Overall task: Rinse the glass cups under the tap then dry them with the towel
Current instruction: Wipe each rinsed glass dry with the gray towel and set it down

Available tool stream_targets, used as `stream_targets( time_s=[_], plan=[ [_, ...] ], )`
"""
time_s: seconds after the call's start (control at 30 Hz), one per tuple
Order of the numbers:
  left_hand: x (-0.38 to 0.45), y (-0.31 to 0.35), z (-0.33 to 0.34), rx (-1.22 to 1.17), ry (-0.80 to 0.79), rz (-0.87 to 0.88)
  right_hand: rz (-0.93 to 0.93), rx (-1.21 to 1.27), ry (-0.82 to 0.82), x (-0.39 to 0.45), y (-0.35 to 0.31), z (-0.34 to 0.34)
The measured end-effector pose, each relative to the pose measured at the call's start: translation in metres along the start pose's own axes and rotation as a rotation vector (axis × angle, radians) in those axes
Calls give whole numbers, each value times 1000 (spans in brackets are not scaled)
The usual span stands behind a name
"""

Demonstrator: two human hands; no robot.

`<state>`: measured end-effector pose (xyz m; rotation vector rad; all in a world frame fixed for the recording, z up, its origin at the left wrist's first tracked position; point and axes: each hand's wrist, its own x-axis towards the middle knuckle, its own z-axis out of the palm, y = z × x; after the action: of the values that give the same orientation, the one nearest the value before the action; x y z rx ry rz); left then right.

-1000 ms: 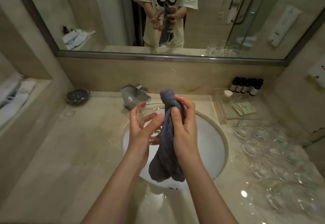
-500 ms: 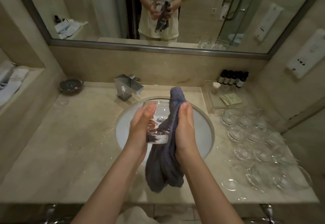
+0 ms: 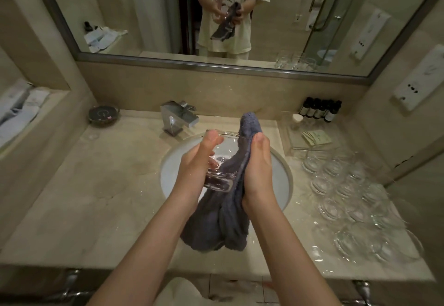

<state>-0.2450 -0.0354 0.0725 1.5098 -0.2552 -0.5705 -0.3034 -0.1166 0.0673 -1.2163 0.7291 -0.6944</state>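
**Glass cup and towel held over the basin**

Between your two hands, above the white sink (image 3: pixel 173 173), sits a glass cup (image 3: pixel 219 180) tilted with its rim away from you. Your left hand (image 3: pixel 195 168) wraps around the cup's left side, thumb up near the rim and fingers curled against the glass. Your right hand (image 3: pixel 258 168) presses the grey towel (image 3: pixel 221 224) against the cup's right side, fingers closed over the cloth; the towel's top end sticks up past your right fingertips and the rest hangs in a bunch below both wrists.

Beyond your left hand, the square chrome tap (image 3: pixel 179 118) stands at the back of the counter (image 3: pixel 108 197), and further left of it lies a dark round dish (image 3: pixel 103 114). Right of your right hand, many more glass cups (image 3: pixel 348 200) crowd the wet counter, well apart from the one you hold. Past them, against the back wall, stands a row of small dark bottles (image 3: pixel 319 111)
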Motion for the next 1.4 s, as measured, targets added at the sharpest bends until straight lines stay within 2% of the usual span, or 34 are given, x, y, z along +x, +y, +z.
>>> stream_targets(
  time_s=[0.1,0.2,0.3,0.4,0.57,0.67,0.73,0.8,0.9,0.97,1.07,1.2,1.27,1.4],
  plan=[
    [0,-1,1,125,104,96,-149,-157,62,-5,6,4],
    [-6,0,3,150,79,121,-270,-215,87,-9,4,10],
    [-6,7,0,-5,-8,1,-154,-89,37,-2,-3,6],
    [-6,4,0,-78,-37,-35,-23,2,-33,6,-7,2],
    [0,4,-1,94,153,12,-194,-203,66,-1,-3,8],
    [-7,-1,3,134,161,76,-297,-256,99,-6,-7,12],
    [-8,2,3,47,95,63,-254,-210,84,-3,-9,13],
    [-5,9,1,-43,7,32,-107,-56,68,3,-11,12],
    [-3,12,-1,32,-59,132,-26,96,51,8,-11,6],
    [0,11,-1,187,6,227,-77,56,88,5,-10,5],
    [1,10,-1,378,186,273,-152,-63,139,-3,-9,11],
    [-5,10,1,310,192,276,-197,-102,144,-5,-11,16],
    [3,12,-3,216,147,263,-129,-18,139,-3,-14,16],
    [14,24,-9,116,-65,156,66,241,124,7,-4,13]
  ],
)
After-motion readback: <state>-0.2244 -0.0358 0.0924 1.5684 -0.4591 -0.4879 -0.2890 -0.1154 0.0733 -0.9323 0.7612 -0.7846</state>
